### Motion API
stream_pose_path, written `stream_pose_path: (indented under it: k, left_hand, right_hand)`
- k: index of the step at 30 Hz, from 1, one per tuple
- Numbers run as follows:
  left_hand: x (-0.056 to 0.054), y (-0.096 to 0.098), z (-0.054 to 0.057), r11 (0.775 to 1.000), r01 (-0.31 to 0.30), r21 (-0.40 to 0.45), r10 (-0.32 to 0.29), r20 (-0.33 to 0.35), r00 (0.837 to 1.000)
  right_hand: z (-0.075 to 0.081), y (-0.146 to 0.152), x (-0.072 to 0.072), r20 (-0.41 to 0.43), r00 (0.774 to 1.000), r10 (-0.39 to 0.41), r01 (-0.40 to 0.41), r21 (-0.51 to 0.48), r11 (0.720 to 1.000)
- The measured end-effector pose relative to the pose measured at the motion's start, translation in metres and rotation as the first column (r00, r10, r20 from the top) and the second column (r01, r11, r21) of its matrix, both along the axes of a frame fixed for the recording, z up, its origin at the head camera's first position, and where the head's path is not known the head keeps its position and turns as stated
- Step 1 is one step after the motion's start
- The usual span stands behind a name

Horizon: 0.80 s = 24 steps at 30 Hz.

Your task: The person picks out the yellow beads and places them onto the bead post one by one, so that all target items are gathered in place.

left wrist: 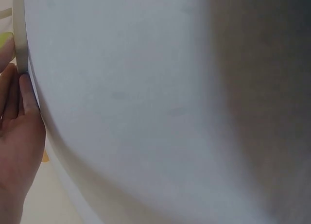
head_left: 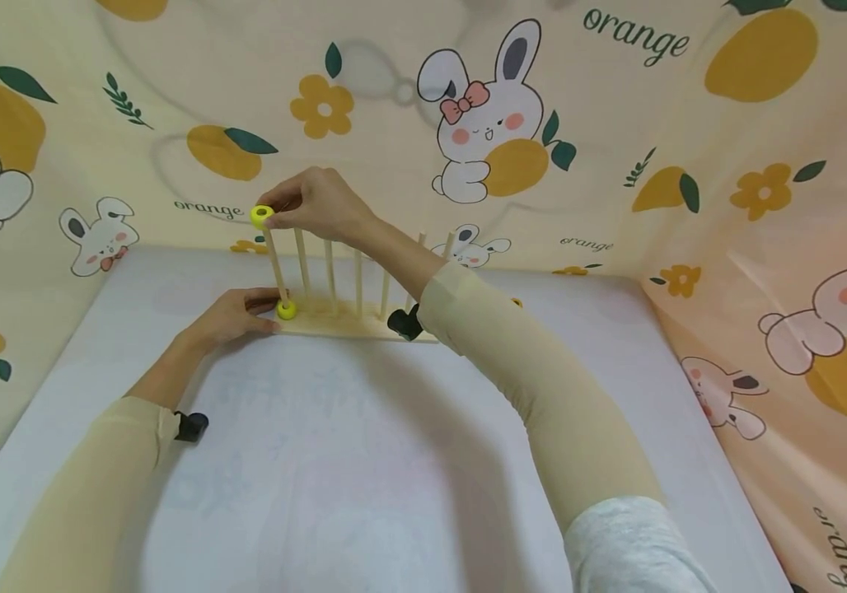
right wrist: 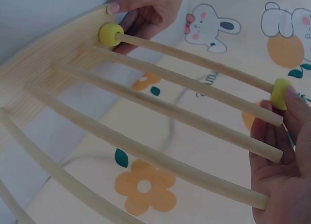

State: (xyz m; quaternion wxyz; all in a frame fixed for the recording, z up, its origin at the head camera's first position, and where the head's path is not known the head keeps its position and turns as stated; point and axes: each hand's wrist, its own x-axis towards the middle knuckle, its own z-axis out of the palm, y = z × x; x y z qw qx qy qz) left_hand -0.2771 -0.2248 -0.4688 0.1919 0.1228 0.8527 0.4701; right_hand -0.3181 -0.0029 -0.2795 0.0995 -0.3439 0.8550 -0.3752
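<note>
A wooden rack with a flat base (head_left: 342, 328) and a row of several upright pegs (head_left: 359, 284) stands at the back of the table. My right hand (head_left: 327, 206) pinches a yellow bead (right wrist: 279, 94) between thumb and fingers at the top of the leftmost peg. The bead's hole faces up in the head view. A second yellow bead (head_left: 287, 311) sits at the foot of that same peg, against the base. With its thumb on the front edge, my left hand (head_left: 231, 317) grips the base's left end. The other pegs in the right wrist view carry no beads.
A cloth printed with rabbits and oranges (head_left: 386, 156) hangs close behind the rack and along both sides. White cloth covers the table (head_left: 334, 461). Past the right sleeve (head_left: 542, 387) shows a small orange-yellow thing (head_left: 517, 302), mostly hidden.
</note>
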Motion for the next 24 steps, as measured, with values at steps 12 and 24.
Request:
stream_pose_path:
  k: [12,24]
  left_hand:
    - [-0.001,0.003,0.001,1.0,0.009,-0.01,-0.009,0.001,1.0]
    - [0.001,0.006,-0.002,1.0,-0.029,0.011,0.029,-0.013,0.999]
  right_hand:
    - [0.004,0.003,0.002,0.069,0.998,0.0,-0.002,0.032,0.999]
    - [0.013,0.018,0.005,0.047,0.998,-0.038,0.042,-0.09,0.995]
